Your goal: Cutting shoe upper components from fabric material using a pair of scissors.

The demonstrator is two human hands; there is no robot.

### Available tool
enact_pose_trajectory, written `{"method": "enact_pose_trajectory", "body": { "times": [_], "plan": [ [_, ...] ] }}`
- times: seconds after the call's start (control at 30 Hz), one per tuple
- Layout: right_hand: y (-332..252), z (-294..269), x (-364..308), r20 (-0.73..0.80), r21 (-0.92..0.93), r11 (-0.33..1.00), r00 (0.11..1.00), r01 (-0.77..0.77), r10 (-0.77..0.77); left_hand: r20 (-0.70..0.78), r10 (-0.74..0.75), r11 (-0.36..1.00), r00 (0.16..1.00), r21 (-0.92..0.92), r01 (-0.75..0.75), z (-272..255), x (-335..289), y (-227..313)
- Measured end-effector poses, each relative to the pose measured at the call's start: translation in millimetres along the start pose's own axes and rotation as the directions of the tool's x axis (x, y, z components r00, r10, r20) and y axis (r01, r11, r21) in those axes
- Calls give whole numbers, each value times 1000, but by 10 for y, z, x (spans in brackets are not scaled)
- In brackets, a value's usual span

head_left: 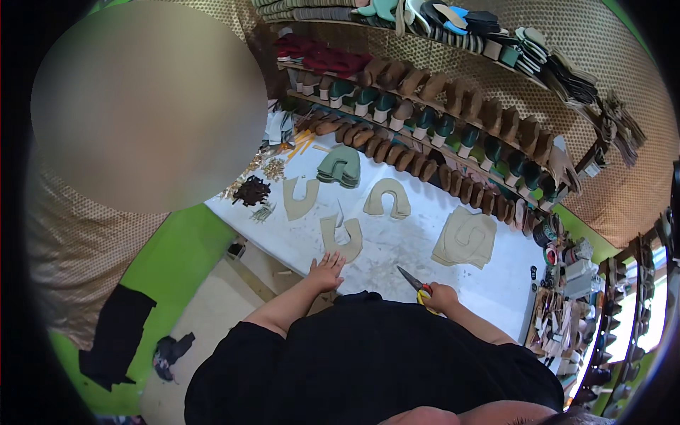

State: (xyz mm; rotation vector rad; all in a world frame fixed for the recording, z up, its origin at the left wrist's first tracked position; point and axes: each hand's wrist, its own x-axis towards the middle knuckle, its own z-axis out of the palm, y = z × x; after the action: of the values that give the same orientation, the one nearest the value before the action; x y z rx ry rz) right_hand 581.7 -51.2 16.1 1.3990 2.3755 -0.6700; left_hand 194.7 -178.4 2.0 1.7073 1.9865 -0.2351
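My left hand [326, 272] lies palm down at the table's near edge, fingers stretched out and touching the lower end of a beige U-shaped cut piece [350, 248]. A thin pale sliver [340, 210] stands off that piece's upper end. In my right hand [443, 298] is a pair of scissors [411, 278] with red and yellow handles, its dark blades pointing up and left over the white table [397, 248]. Farther off lie two more beige U-shaped pieces, one at left [300, 199] and a stack at centre [388, 198]. Green cut pieces [339, 167] are stacked behind them.
A stack of beige sheets [465, 238] lies to the right. Dark scraps [251, 190] and small brass-coloured bits [273, 168] sit at the far left. Shelves of shoe lasts and heels [418, 120] line the back. Tools and bundles [559, 319] crowd the right edge.
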Motion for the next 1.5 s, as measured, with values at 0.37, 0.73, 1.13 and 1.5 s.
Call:
{"method": "enact_pose_trajectory", "body": {
  "times": [0.37,0.73,1.13,1.5],
  "plan": [
    [38,44,26,-31,-11,999,999,41,-41,-121,-44,998,992,43,50,172,-224,-488],
    [-212,39,49,-75,33,990,988,-135,137,-138,-119,992,983,-57,112,-308,228,-757],
    [-1658,-196,593,-11,182,982,999,-45,48,-344,56,982,937,-153,-115,-858,1038,-915],
    [-2036,-12,808,167,266,953,980,-147,104,-365,196,932,910,-218,-289,-831,1683,-924]
  ]
}}
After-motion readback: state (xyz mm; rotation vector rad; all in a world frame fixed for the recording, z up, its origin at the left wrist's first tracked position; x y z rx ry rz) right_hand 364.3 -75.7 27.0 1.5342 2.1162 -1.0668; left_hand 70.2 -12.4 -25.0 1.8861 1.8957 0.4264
